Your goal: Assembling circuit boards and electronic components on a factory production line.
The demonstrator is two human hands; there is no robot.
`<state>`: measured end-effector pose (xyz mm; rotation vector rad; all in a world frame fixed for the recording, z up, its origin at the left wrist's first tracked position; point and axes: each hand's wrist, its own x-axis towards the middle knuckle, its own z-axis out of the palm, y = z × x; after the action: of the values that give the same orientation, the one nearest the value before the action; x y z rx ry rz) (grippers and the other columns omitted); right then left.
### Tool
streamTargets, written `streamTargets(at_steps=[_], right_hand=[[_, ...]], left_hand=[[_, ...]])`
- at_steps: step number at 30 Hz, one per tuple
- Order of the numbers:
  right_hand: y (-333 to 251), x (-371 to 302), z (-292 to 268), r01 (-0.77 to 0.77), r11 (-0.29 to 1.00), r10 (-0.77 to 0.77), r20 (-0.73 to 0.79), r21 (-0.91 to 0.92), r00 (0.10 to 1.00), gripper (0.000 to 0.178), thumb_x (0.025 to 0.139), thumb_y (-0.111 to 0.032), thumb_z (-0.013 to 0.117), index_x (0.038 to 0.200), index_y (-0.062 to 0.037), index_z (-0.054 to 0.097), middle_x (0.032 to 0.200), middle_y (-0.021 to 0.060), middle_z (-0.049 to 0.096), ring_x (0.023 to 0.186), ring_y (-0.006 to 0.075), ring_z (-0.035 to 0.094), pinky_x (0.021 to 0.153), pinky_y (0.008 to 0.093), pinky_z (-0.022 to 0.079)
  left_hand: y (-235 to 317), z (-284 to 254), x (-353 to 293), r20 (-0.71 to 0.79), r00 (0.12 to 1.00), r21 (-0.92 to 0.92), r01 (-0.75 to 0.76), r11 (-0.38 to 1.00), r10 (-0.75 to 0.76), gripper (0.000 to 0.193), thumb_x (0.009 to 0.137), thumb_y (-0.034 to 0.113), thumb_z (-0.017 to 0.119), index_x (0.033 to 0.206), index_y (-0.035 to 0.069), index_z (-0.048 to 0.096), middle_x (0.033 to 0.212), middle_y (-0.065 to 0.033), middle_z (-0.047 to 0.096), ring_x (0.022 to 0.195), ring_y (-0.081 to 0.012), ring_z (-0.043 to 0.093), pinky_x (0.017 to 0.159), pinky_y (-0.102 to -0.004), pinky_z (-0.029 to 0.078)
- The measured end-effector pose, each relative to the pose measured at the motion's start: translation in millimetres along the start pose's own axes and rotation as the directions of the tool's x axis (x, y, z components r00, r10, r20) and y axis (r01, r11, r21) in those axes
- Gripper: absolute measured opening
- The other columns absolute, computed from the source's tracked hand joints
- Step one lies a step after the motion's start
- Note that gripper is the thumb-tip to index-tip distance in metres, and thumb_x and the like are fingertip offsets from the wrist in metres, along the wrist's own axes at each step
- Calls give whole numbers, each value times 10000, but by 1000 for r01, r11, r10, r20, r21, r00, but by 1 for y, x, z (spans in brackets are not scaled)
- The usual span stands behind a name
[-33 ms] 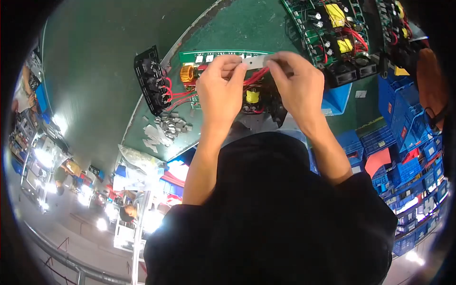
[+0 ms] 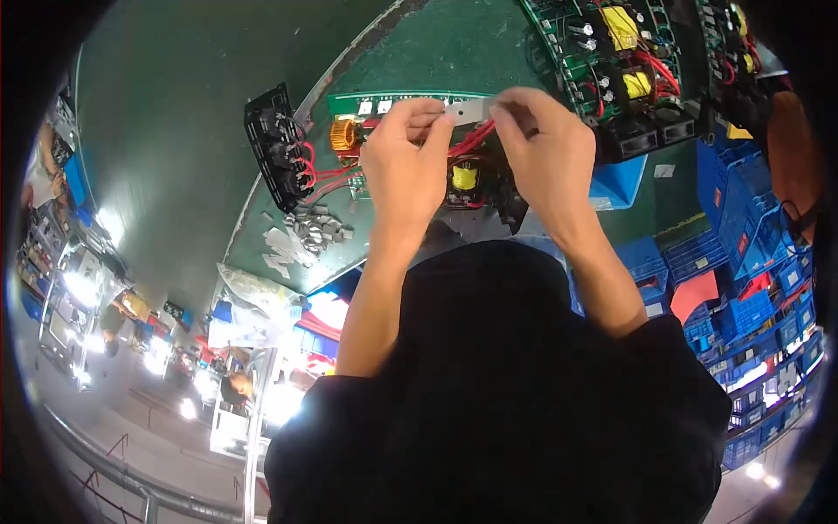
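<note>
Clock directions run from the strip (image 2: 470, 112), a flat, pale grey, straight-edged piece with a small dark round hole toward its left end. It is held level over the board (image 2: 340, 106), at the upper middle of the view; whether it touches the board cannot be told.

The left hand (image 2: 407, 162) pinches its 9 o'clock end, thumb and fingertips closed with only the strip's thickness between. The right hand (image 2: 552, 153) has the 3 o'clock end in a similar pinch, its fingers hiding that tip.

At 9 o'clock sits a ribbed, ring-shaped copper coil (image 2: 343, 134), and farther out a black, slotted panel (image 2: 278, 147) trailing glossy red wires (image 2: 310, 166). At 6 o'clock is a boxy yellow block (image 2: 464, 178). At 2 o'clock stands a second board (image 2: 602, 52), crowded with parts.

Small, angular grey metal bits (image 2: 321, 229) lie heaped at 8 o'clock on the scuffed green bench (image 2: 454, 48).

A smooth blue bin (image 2: 620, 182) sits at 4 o'clock, its contents unclear. Beyond it are stacked blue plastic crates (image 2: 738, 196); a salmon-red sheet (image 2: 696, 295) lies in or on one. A crinkled clear bag (image 2: 262, 291) is between 7 and 8 o'clock.
</note>
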<state>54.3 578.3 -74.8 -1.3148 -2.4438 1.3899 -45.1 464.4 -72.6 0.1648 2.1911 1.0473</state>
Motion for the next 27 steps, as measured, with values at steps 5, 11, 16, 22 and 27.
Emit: streamTargets(at_steps=[5,11,16,22,27], right_hand=[[1,13,5,-13,993,16,23,-114,1000,250,788,-106,713,1018,-24,659,796,91,706,624,202,673,598,297,509],[2,0,1,-57,978,77,94,-200,993,120,790,-173,719,869,-84,716,760,59,688,642,187,634,684,341,431],[4,9,6,-26,923,42,32,-383,999,125,795,-264,714,832,-146,733,809,-2,638,843,212,581,780,383,322],[8,24,12,-84,905,133,90,-417,987,188,748,-283,755,776,-99,725,950,21,611,968,245,530,808,401,322],[11,29,16,-106,904,156,90,-414,984,202,741,-280,760,766,-83,724,973,26,613,979,250,533,830,412,330]], left_hand=[[10,4,9,-31,997,138,68,988,-64,173,827,100,691,954,-13,657,816,-117,713,705,-166,682,682,-299,528],[0,7,1,-37,999,190,14,982,-7,173,791,51,714,934,6,627,772,-99,700,606,-164,655,580,-297,510],[-2,7,13,-38,999,281,30,959,-20,195,788,70,727,949,14,633,790,-90,697,640,-164,638,597,-300,501],[-3,11,24,13,996,502,-83,861,88,162,778,93,704,905,65,607,758,-63,679,702,-262,651,644,-385,502],[-5,11,29,24,992,618,-113,778,125,168,791,140,715,917,61,637,758,-74,696,635,-228,657,602,-345,499]])
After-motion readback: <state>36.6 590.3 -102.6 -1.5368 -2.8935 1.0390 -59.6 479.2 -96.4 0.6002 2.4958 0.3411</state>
